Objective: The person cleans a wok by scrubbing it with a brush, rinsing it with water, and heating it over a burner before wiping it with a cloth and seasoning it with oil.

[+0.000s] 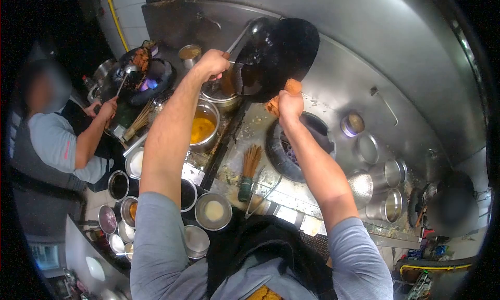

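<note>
My left hand is closed around the handle of a metal ladle, whose bowl lies against the upper inside of a black wok. The wok is lifted and tilted steeply on its side above the stove, its dark inside facing me. My right hand grips the wok's lower rim through an orange cloth. Below the wok the round burner opening stands uncovered.
A pot of yellow liquid sits left of the burner, and a bamboo brush lies in front. Several seasoning bowls stand at the near left, steel containers at right. A co-worker stirs another wok at left.
</note>
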Available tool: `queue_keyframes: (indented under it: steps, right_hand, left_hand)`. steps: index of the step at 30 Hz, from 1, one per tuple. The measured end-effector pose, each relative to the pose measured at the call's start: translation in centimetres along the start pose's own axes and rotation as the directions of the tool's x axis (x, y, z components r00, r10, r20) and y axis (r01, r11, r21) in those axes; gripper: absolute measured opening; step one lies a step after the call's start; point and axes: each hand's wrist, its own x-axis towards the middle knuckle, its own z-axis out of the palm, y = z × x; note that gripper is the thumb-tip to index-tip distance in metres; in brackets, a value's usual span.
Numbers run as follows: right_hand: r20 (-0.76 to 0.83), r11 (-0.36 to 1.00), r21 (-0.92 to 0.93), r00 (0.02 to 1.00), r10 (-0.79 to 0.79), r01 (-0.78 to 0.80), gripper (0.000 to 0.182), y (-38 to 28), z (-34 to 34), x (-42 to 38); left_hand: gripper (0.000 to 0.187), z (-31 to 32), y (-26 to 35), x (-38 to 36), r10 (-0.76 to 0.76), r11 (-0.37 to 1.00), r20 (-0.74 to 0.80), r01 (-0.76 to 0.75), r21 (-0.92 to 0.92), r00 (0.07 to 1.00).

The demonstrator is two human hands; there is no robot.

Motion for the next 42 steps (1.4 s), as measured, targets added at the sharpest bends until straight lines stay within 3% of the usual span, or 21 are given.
queue_keyframes:
  steps: [1,3,12,16,19,20,21,22,24,26,28,30,32,34,37,38,40,42]
  right_hand:
    - [0.0,1.0,0.0,1.0,-0.002,0.002,0.036,-0.5,0.0,-0.3]
    - [-0.041,0.978,-0.209,0.999,0.005,-0.013,0.035,-1.6,-0.1,-0.9]
    - [-0.006,0.903,-0.4,0.984,-0.176,0.159,0.039,-2.5,1.0,-2.4]
    - [-0.013,0.892,-0.435,0.99,-0.139,0.12,0.039,-2.1,0.1,-2.9]
    - [-0.067,0.916,-0.375,0.981,-0.181,0.143,0.037,-0.1,-1.4,-2.1]
    - [-0.039,0.962,-0.257,0.994,-0.106,0.092,0.033,0.9,-2.8,-1.6]
    - [-0.006,0.989,-0.143,1.0,-0.028,0.027,0.029,2.2,-4.6,-1.1]
    - [0.086,0.99,0.127,0.995,0.046,-0.057,0.022,3.6,-6.2,-0.4]
    - [0.181,0.852,0.441,0.958,0.224,-0.282,0.022,4.9,-11.3,-1.0]
    - [0.335,0.708,0.55,0.893,0.301,-0.444,0.026,4.7,-16.4,-3.2]
    - [0.246,0.703,0.523,0.875,0.416,-0.482,0.025,5.8,-19.6,-5.3]
    - [0.216,0.677,0.532,0.855,0.472,-0.508,0.022,9.5,-22.1,-7.0]
    - [0.092,0.664,0.577,0.846,0.525,-0.475,0.029,13.5,-24.3,-8.0]
    - [0.089,0.633,0.598,0.826,0.557,-0.491,0.03,14.9,-26.0,-9.8]
    - [0.066,0.585,0.655,0.807,0.586,-0.478,0.026,18.6,-26.9,-11.4]
    - [0.117,0.541,0.671,0.793,0.598,-0.507,0.026,19.4,-27.1,-11.9]
    - [0.13,0.459,0.722,0.754,0.644,-0.517,0.025,19.1,-26.5,-13.2]
    - [0.134,0.504,0.7,0.786,0.603,-0.506,0.025,23.7,-25.2,-13.5]
  left_hand:
    - [0.012,0.2,-0.1,-0.1,0.002,1.0,-0.021,-0.002,-0.025,1.0]
    - [0.012,0.5,-0.5,-0.2,0.004,0.999,-0.047,-0.006,-0.052,0.999]
    - [0.025,1.8,-2.6,-0.8,0.02,0.997,-0.163,-0.031,-0.066,0.986]
    - [0.033,2.4,-2.5,-2.0,0.063,0.998,-0.181,-0.064,0.0,0.981]
    - [0.03,2.8,-2.5,-2.7,0.123,0.992,-0.211,-0.12,0.026,0.97]
    - [0.025,3.4,-2.6,-3.1,0.155,0.987,-0.238,-0.158,0.007,0.959]
    - [0.028,3.2,-2.7,-3.0,0.125,0.992,-0.138,-0.124,0.02,0.982]
    - [0.029,3.4,-1.7,-4.7,0.133,0.991,-0.116,-0.129,0.037,0.984]
    - [0.039,4.2,-2.7,-5.1,0.243,0.955,-0.125,-0.215,0.205,0.962]
    - [0.047,5.5,-4.4,-5.8,0.347,0.925,-0.174,-0.306,0.224,0.922]
    - [0.056,7.1,-4.8,-8.4,0.444,0.887,-0.221,-0.39,0.248,0.868]
    - [0.059,8.4,-3.7,-13.1,0.311,0.95,-0.147,-0.312,0.012,0.939]
    - [0.06,10.6,-4.9,-15.3,0.35,0.936,-0.116,-0.343,0.079,0.929]
    - [0.062,13.7,-6.1,-17.6,0.316,0.947,-0.074,-0.319,-0.037,0.946]
    - [0.064,18.8,-6.7,-20.2,0.411,0.911,-0.036,-0.411,-0.011,0.911]
    - [0.065,20.4,-6.2,-21.1,0.404,0.914,-0.002,-0.403,0.032,0.915]
    - [0.071,24.1,-4.6,-22.7,0.224,0.969,0.141,-0.205,-0.136,0.964]
    - [0.07,28.4,-3.7,-23.3,0.239,0.969,0.198,-0.22,-0.112,0.951]
